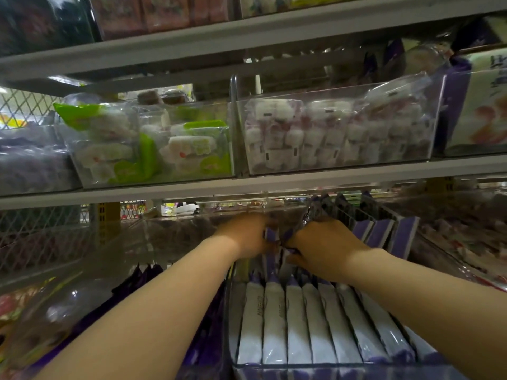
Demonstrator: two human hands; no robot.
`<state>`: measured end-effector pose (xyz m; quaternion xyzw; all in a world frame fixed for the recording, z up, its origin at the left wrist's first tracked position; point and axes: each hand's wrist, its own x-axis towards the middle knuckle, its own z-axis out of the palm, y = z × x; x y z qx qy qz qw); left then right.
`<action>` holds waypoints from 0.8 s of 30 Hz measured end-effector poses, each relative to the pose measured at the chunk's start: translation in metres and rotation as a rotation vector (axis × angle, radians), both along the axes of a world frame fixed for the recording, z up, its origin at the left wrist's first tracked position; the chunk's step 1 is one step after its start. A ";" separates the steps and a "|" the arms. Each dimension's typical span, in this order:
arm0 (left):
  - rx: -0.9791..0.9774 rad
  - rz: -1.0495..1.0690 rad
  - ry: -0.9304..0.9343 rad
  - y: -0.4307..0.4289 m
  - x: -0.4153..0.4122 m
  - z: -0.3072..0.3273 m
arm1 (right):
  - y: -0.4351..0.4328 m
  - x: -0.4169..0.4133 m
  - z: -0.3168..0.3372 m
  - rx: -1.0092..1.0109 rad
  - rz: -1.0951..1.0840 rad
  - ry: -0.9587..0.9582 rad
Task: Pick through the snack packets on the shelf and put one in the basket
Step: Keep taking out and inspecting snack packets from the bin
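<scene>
A row of purple-and-white snack packets [299, 322] stands on edge in a clear bin on the low shelf in front of me. Both arms reach into the back of that row. My left hand [247, 234] grips the top of a purple packet [271, 235] between fingers and thumb. Right beside it, my right hand [323, 248] is closed on the tops of neighbouring packets, pulling them apart. More purple packets [384, 229] lean behind the right hand. No basket is in view.
The shelf above holds clear bins: green-and-white packets [142, 144] at left, pink-and-white packets [334, 133] in the middle, a purple box [477, 105] at right. The grey shelf edge [247, 185] runs just above my hands. Dark purple packets [137, 281] and wire mesh [41, 237] lie left.
</scene>
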<state>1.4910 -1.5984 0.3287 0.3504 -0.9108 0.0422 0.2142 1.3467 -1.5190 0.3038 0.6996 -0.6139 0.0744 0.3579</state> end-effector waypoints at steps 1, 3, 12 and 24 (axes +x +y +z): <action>-0.044 0.034 -0.078 -0.002 -0.004 -0.001 | 0.000 0.000 0.000 0.002 -0.012 0.011; -0.168 0.103 -0.198 -0.002 -0.009 -0.003 | 0.001 0.001 -0.001 0.004 -0.033 0.032; -0.198 0.177 -0.672 0.011 -0.007 -0.011 | 0.011 0.005 0.000 0.062 -0.040 0.074; 0.119 -0.107 -0.125 0.000 0.006 -0.004 | 0.029 -0.023 0.018 -0.032 -0.104 0.003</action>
